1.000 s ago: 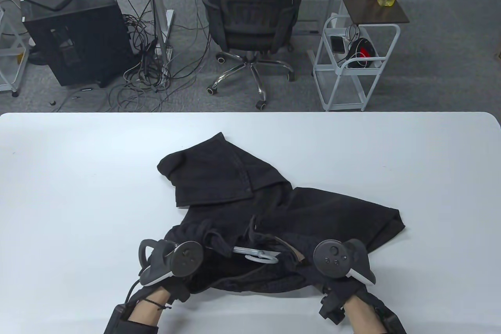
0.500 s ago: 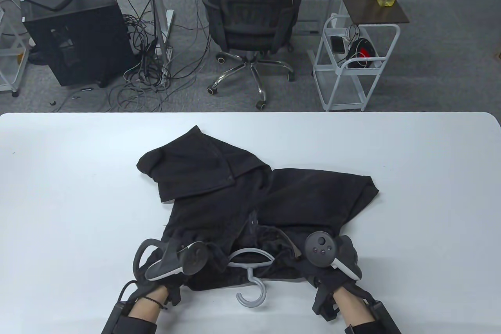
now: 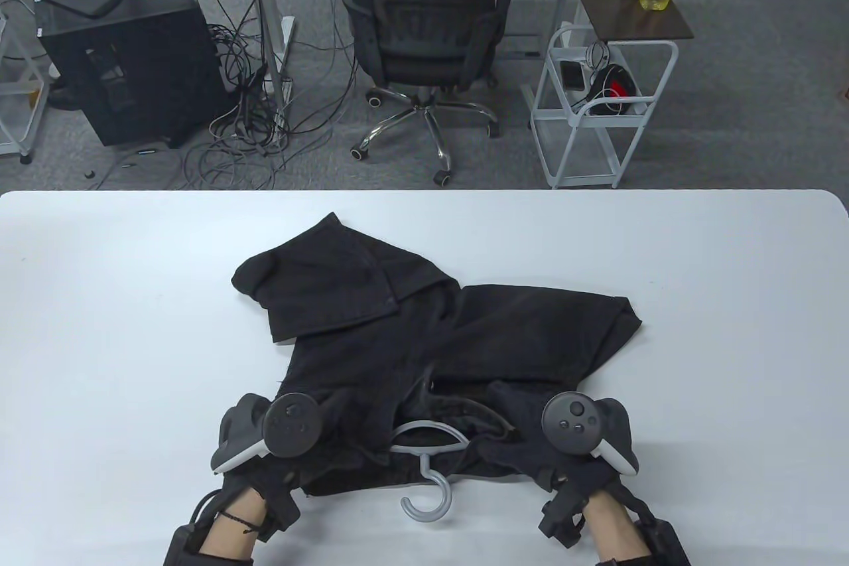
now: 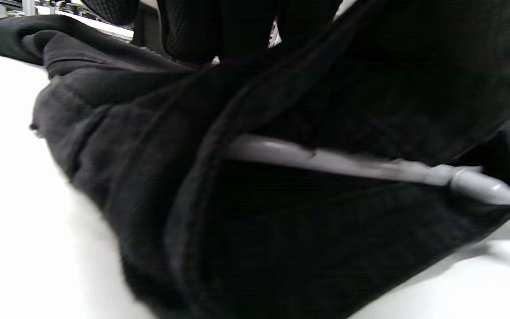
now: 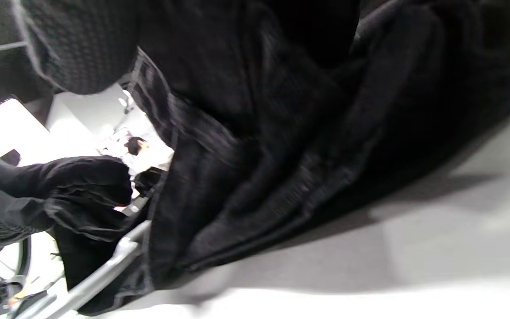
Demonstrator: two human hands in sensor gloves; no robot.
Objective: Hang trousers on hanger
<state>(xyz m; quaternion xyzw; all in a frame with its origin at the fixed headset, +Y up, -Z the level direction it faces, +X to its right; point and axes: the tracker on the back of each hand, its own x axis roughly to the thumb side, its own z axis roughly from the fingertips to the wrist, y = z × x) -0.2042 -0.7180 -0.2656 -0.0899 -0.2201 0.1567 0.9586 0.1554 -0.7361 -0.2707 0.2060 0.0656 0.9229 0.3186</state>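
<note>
Near the desk's near edge both hands, left hand (image 3: 265,443) and right hand (image 3: 584,436), rest on the trousers (image 3: 431,340) waist; finger grip I cannot tell. Better pull both sides evenly over the hanger (image 3: 424,460)

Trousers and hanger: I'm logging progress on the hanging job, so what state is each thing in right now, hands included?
trousers: crumpled flat on the table, waistband end toward the person.
hanger: lying at the waist, arms hidden under the fabric, hook poking out onto the white table.
left hand: on the waistband's left end; grip hidden.
right hand: on the waistband's right end; grip hidden.
</note>
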